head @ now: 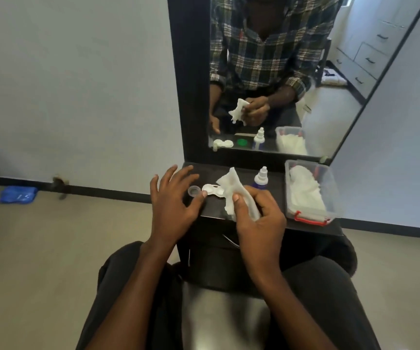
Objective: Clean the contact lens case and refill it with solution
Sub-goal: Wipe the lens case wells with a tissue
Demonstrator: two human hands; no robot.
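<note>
head view: we see the contact lens case (212,191) lying flat on the dark shelf (274,198), its long axis running left to right, a clear cap (194,191) just beside its left end. the left hand (172,200) hovers with fingers spread. the right hand (257,215) pinches a white tissue (231,188) near the solution bottle (261,178).

White lens case (212,191) open beside clear cap (194,191)

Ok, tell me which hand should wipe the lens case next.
Right hand: it already grips the tissue just beside the lens case. Left hand is open, better for steadying it.
</note>
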